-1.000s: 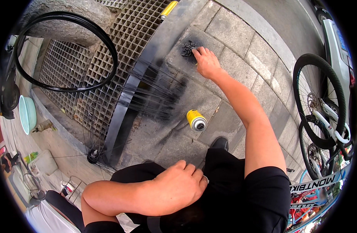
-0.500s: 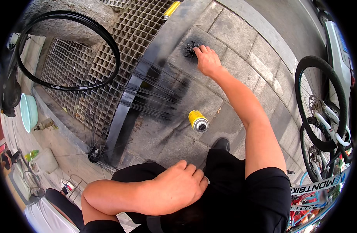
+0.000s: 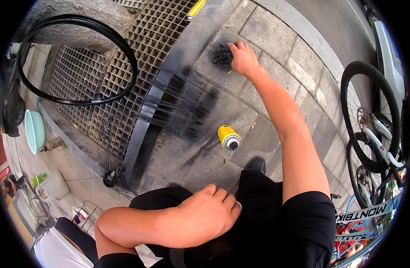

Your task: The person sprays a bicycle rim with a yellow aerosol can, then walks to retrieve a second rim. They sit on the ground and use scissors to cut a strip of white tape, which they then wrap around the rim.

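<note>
A heap of small black pieces (image 3: 221,55) lies on the paving slabs, their kind too small to tell. At its right edge is my right hand (image 3: 244,59), arm stretched out and fingers drawn together; anything between the fingertips is hidden. My left hand (image 3: 209,215) rests over my lap, fingers curled, a ring on one of them; its palm side is out of sight. Between my arms a yellow spray can (image 3: 229,138) with a grey top stands on the slabs. Thin black spokes (image 3: 176,105) lie in bundles across the metal edge onto black-stained paving.
A black wheel rim (image 3: 132,58) is over the grating (image 3: 156,27) at the left. Another yellow can (image 3: 196,10) lies on the far edge. Below the rim are a hub with spokes (image 3: 110,176) and a pale green basin (image 3: 34,131). Bicycles (image 3: 370,134) stand at the right.
My right hand has shifted slightly right and away from me, uncovering more of the black heap. The left hand stays in place.
</note>
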### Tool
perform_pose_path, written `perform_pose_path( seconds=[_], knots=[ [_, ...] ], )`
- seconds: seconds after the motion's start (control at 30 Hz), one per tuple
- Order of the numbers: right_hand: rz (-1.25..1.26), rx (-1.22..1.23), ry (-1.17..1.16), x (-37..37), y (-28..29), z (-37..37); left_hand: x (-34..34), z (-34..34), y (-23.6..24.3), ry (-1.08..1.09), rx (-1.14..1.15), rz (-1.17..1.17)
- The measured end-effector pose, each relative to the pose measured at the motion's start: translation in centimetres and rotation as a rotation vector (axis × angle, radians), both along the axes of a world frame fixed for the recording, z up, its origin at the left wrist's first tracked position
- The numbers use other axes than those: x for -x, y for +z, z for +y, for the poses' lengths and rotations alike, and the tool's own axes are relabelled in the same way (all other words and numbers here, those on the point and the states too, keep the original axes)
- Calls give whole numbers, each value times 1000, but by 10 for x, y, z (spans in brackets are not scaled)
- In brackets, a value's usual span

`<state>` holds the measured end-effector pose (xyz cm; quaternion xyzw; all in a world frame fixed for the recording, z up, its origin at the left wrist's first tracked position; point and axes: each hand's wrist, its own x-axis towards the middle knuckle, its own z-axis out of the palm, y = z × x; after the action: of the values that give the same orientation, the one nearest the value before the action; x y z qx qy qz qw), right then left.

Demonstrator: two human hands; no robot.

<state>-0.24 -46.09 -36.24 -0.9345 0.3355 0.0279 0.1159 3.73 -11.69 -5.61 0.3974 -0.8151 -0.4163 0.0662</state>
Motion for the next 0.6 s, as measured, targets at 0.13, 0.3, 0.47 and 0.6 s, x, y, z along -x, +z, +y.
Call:
perform_pose_path(
  seconds=[0.13,0.3,0.47,0.6],
  knots=[
    [93,8,61,-10,8,-1,-1,-1,0,17,0,9],
    [136,-44,59,2,1,-17,0,-1,1,2,-17,-5],
    [127,-55,73,13,2,-10,-1,-3,3,-8,-25,7],
    [61,-111,32,9,11,-4,2,0,1,5,-5,-5]
  ],
)
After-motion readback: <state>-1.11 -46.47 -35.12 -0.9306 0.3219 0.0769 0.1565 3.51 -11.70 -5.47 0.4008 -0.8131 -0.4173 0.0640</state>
